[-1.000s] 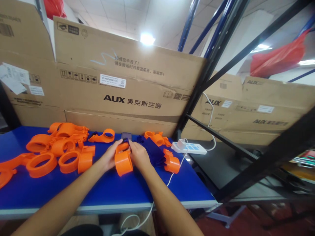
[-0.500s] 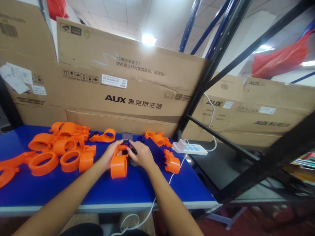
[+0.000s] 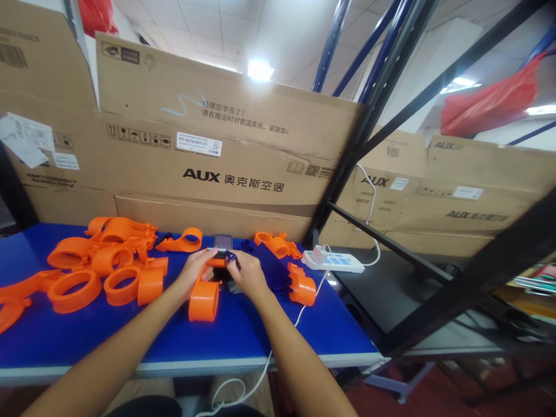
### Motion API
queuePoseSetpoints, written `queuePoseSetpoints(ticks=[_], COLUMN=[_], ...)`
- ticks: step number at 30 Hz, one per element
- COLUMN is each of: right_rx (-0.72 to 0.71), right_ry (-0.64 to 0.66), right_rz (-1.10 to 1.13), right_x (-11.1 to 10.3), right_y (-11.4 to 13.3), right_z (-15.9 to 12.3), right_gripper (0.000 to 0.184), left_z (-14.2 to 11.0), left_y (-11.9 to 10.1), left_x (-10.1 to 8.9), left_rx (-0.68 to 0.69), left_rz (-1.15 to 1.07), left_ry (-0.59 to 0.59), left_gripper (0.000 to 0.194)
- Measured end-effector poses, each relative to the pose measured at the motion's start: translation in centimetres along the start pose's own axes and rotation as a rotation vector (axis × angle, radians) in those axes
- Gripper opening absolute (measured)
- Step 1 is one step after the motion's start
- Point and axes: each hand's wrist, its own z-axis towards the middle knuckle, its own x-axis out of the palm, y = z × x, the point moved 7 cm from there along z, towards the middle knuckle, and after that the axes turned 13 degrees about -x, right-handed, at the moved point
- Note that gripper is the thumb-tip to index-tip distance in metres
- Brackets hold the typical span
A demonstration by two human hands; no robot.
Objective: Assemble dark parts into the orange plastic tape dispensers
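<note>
My left hand (image 3: 193,273) grips an orange plastic part with a wide ring (image 3: 204,301) at its near end. The ring hangs just above the blue tabletop, and a dark and silvery piece (image 3: 221,253) shows at the part's far end by my left fingertips. My right hand (image 3: 250,274) is closed in a pinch on a small dark blue strip (image 3: 231,255) beside that end. Beyond the hands lies a phone-like grey device (image 3: 223,241). Dark blue sheets (image 3: 271,269) lie to the right of my right hand.
Several orange ringed parts (image 3: 76,289) are heaped at the left. More orange parts (image 3: 278,244) and a single orange part (image 3: 303,286) lie at the right. A white power strip (image 3: 333,260) with a cable (image 3: 299,315) is near the black rack post (image 3: 347,153). A large cardboard box (image 3: 217,150) stands behind.
The orange part has tilted, its ring swinging slightly left and down. My right fingers have shifted a little away from its far end, and the blue strip shows between them.
</note>
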Motion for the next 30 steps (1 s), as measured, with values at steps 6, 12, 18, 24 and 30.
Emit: queuePoseSetpoints(ticks=[6, 12, 18, 24, 30], right_rx=[0.427, 0.893, 0.93, 1.089, 1.138], right_ry=[-0.176, -0.547, -0.721, -0.774, -0.719], right_rz=[0.331, 1.002, 1.26, 1.356, 1.418], right_x=[0.3, 1.4, 1.3, 2.3, 2.7], right_y=[-3.2, -6.6, -7.5, -8.1, -8.1], right_z=[-0.8, -3.0, -3.3, -4.1, -4.1], right_gripper=[0.026, 0.018, 0.027, 0.014, 0.011], left_z=[-0.3, -0.5, -0.6, -0.5, -0.5], left_y=[-0.3, -0.7, -0.6, -0.4, -0.4], left_x=[0.2, -0.4, -0.3, -0.5, -0.4], left_rx=[-0.024, -0.104, -0.137, -0.134, -0.138], left_rz=[-0.043, -0.201, -0.216, -0.212, -0.223], left_ry=[-0.015, -0.08, -0.086, -0.086, -0.073], left_gripper=[0.035, 0.033, 0.038, 0.038, 0.036])
